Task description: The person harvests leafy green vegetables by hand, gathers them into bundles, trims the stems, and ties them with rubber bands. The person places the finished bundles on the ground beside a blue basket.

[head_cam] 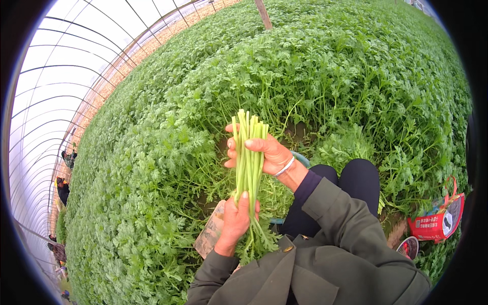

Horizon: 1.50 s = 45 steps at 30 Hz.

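Note:
A bunch of leafy greens is upside down, its pale cut stem ends at the top and its leaves hanging at the bottom. My right hand, with a white band on its wrist, grips the upper stems, thumb in front and fingers around behind. Lower down, my left hand is closed around the stems just above the leaves. Behind the bunch, cut greens lie beside my legs, by a blue curved rim that is partly hidden.
Dense leafy plants stand ahead and to the left. A stained flat piece lies by my left hand. At right are a red printed bag and a round container. A post rises ahead; several people are at the far left.

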Motion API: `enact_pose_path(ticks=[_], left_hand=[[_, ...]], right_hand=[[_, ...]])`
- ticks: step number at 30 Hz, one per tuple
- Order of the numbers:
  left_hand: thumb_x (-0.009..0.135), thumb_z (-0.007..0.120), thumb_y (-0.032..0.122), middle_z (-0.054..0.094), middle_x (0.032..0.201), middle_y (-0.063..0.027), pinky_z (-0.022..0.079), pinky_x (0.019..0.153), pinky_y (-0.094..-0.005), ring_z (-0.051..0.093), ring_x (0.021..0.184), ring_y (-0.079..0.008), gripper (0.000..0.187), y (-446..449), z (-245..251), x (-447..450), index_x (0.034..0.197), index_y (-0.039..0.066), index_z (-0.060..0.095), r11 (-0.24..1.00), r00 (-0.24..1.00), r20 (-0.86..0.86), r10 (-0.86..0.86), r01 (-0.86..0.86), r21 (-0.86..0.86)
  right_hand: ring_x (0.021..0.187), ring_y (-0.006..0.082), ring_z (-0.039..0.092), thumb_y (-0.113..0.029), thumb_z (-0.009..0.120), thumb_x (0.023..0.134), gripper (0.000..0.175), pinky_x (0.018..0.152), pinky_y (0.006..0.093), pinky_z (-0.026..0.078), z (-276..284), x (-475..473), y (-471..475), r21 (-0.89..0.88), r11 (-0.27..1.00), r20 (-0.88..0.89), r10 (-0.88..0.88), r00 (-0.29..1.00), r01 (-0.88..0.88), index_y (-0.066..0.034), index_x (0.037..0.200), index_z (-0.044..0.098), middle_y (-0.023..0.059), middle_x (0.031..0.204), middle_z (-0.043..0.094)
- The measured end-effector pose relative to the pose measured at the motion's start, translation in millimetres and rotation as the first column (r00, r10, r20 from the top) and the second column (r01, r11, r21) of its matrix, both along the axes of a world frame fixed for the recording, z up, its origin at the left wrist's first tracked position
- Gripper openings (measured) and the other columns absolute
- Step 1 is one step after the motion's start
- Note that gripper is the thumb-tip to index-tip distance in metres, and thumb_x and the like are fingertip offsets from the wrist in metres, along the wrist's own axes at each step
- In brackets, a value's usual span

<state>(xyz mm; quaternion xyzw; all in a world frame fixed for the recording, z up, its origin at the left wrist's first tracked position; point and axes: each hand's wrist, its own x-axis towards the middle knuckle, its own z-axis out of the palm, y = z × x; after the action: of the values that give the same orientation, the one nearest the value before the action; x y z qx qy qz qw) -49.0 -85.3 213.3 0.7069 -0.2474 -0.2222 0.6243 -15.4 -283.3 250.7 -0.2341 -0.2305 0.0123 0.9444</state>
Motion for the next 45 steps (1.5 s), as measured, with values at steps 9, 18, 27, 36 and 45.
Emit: enact_pose_path(ticks=[9, 18, 27, 36, 45], left_hand=[[0.083, 0.066, 0.06, 0.044, 0.144, -0.0251, 0.03, 0.109, -0.0509, 0.045, 0.132, -0.0381, 0.09, 48.1, 5.0, 33.6, 0.151, 0.012, 0.031, 0.504, 0.777, 0.282, -0.562, 0.051, 0.862], [0.081, 0.075, 0.01, 0.056, 0.127, -0.0141, 0.048, 0.098, -0.0347, 0.057, 0.117, -0.0213, 0.071, 2.8, 36.6, 28.3, 0.14, 0.003, 0.035, 0.873, 0.981, 0.127, -0.145, 0.187, -0.451], [0.087, 0.067, 0.011, 0.062, 0.083, -0.0085, 0.054, 0.063, -0.0353, 0.066, 0.074, -0.0215, 0.04, 8.1, 55.9, 18.2, 0.122, 0.004, 0.049, 0.849, 0.887, -0.008, -0.462, 0.44, -0.292], [0.087, 0.067, 0.006, 0.061, 0.087, -0.0071, 0.051, 0.063, -0.0285, 0.061, 0.072, -0.015, 0.023, 9.7, 88.0, 41.2, 0.107, 0.002, 0.055, 0.824, 0.912, 0.063, -0.405, 0.394, -0.407], [0.086, 0.072, 0.011, 0.061, 0.082, -0.0088, 0.048, 0.066, -0.0302, 0.058, 0.073, -0.0161, 0.022, 8.7, 95.1, 40.6, 0.1, 0.002, 0.058, 0.849, 0.895, 0.252, -0.367, 0.433, -0.301]], right_hand=[[0.075, 0.0116, 0.066, -0.009, 0.061, 0.093, 0.034, 0.071, 0.0275, 0.055, 27.3, -19.2, 25.6, -0.819, 0.281, 0.302, -0.531, 0.792, 0.501, 0.0013, 0.124, 0.052, 0.0067, 0.086, 0.068], [0.081, 0.0106, 0.06, -0.005, 0.061, 0.092, 0.044, 0.076, 0.027, 0.052, 34.2, -51.8, 61.2, -0.512, 0.826, 0.192, -0.16, 0.968, 0.238, -0.0026, 0.133, 0.046, 0.0039, 0.093, 0.062], [0.078, 0.0128, 0.06, -0.007, 0.06, 0.091, 0.038, 0.071, 0.0292, 0.051, 71.7, -55.2, 54.2, -0.589, 0.695, 0.331, -0.258, 0.908, 0.412, -0.0061, 0.128, 0.052, 0.0041, 0.093, 0.061], [0.14, 0.036, 0.032, -0.061, 0.041, 0.096, 0.083, 0.113, 0.0422, 0.029, 152.6, -32.4, 30.8, -0.62, 0.03, 0.783, 0.09, 0.616, 0.784, 0.0051, 0.145, 0.032, 0.0277, 0.148, 0.034], [0.133, 0.0369, 0.042, -0.064, 0.029, 0.099, 0.08, 0.107, 0.0441, 0.037, 162.1, -18.5, 60.6, -0.708, -0.351, 0.318, 0.617, 0.72, 0.613, 0.0025, 0.142, 0.038, 0.0241, 0.144, 0.042]])
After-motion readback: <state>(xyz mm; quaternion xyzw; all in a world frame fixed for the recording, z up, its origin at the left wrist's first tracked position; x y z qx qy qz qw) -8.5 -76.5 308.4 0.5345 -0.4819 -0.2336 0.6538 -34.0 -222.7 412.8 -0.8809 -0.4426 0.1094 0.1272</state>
